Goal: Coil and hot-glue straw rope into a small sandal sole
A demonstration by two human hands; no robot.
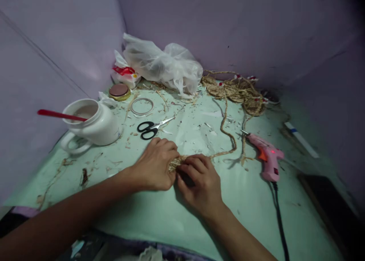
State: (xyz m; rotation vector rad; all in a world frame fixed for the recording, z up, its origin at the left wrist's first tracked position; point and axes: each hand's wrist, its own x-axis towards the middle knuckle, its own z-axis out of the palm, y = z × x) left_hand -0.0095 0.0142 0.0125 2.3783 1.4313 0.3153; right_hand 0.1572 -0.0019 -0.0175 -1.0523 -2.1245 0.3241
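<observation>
Between my two hands, near the front of the table, is a small piece of coiled straw-coloured braided cord [176,162]. My left hand [158,164] is closed on its left side, fingers curled over it. With bent fingers, my right hand [199,181] grips the right side, thumb underneath. From there a long braided rope [228,135] runs right, then up to the pile at the back. Most of the coil is hidden by my fingers. Black-handled scissors [152,128] lie just beyond my left hand, blades pointing right.
A pink glue gun [266,152] with a lit red light lies at right, its cord trailing forward. A white mug [97,124] with a red-handled utensil stands left. Behind are a plastic bag [168,65], a tape ring [142,106], a round tin [119,91] and woven coils [234,90].
</observation>
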